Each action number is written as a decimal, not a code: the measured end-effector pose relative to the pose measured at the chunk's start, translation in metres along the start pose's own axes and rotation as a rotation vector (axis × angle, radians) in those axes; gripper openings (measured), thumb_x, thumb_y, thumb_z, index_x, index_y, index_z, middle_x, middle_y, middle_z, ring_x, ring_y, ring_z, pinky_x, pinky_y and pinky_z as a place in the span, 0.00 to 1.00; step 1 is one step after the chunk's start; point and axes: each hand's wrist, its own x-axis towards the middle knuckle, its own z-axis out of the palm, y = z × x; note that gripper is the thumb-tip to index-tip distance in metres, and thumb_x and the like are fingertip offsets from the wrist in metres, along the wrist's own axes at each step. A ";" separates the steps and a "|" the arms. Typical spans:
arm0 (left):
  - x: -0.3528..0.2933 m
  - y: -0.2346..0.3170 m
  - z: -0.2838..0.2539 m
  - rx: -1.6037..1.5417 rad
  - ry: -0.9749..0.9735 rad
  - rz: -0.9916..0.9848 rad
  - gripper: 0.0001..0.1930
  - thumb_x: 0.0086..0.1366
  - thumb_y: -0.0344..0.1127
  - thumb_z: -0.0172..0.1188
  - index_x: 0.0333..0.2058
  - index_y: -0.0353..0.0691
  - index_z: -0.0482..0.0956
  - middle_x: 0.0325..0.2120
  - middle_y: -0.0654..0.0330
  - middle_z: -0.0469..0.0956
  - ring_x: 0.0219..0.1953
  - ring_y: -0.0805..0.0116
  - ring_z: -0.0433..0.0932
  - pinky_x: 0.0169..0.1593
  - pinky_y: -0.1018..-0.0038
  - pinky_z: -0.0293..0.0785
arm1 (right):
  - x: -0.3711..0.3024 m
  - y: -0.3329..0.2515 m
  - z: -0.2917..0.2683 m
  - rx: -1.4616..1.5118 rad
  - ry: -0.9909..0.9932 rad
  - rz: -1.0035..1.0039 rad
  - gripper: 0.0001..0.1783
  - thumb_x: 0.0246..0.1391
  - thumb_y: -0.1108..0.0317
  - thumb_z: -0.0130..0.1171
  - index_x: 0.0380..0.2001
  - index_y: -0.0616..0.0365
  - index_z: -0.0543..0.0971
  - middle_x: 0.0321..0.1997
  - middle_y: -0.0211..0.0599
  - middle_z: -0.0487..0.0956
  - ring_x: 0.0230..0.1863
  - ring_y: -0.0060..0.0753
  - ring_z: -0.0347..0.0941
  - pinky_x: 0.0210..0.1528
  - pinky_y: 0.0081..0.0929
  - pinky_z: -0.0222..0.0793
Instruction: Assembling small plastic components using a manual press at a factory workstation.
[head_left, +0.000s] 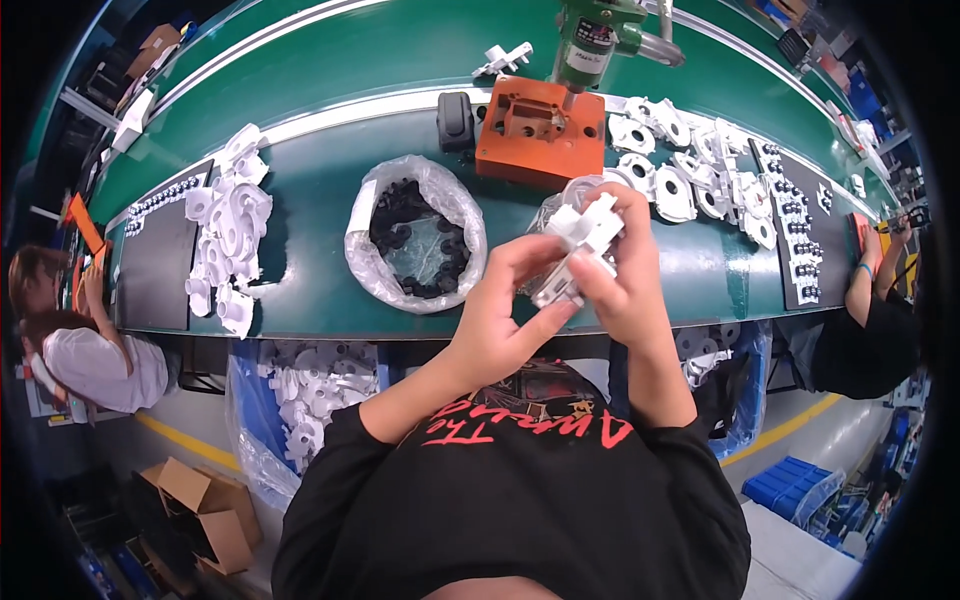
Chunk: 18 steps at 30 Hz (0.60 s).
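Observation:
Over the front of the green bench, a white molded plastic part (588,228) is held between my two hands. My left hand (508,305) grips its lower left side between thumb and fingers. My right hand (632,255) wraps round its right side, thumb pressed on the front and fingers over the top. Behind the part sits a clear plastic bag (542,225), mostly hidden; what it contains cannot be made out. To the left stands a plastic-lined round container (360,250) with small black parts (400,205) round its inside.
An orange fixture block (535,150) sits under a green press (590,45), beside a black box (455,120). White parts lie in heaps left (235,215) and right (690,165). Black mats (160,270) flank them. Blue lined bins (250,400) stand below the bench edge. Co-workers sit at both sides.

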 end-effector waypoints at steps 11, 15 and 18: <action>0.002 0.012 -0.005 -0.253 0.080 -0.224 0.18 0.68 0.32 0.46 0.54 0.29 0.65 0.47 0.57 0.72 0.47 0.74 0.71 0.50 0.79 0.67 | 0.013 0.001 0.005 0.045 -0.042 -0.028 0.33 0.44 0.62 0.60 0.54 0.62 0.64 0.48 0.41 0.70 0.51 0.31 0.68 0.52 0.26 0.63; 0.004 0.010 -0.009 -0.249 0.108 -0.264 0.19 0.68 0.31 0.47 0.55 0.30 0.65 0.48 0.57 0.72 0.49 0.73 0.70 0.52 0.78 0.65 | 0.015 0.005 0.005 0.155 -0.065 0.060 0.35 0.43 0.61 0.60 0.55 0.61 0.64 0.47 0.38 0.71 0.49 0.29 0.70 0.51 0.24 0.64; 0.004 0.011 -0.006 -0.267 0.137 -0.247 0.18 0.68 0.31 0.47 0.55 0.30 0.66 0.49 0.56 0.71 0.50 0.72 0.70 0.53 0.77 0.64 | 0.013 -0.002 0.006 0.218 -0.077 0.119 0.35 0.43 0.61 0.60 0.56 0.61 0.63 0.47 0.38 0.71 0.49 0.29 0.69 0.52 0.25 0.64</action>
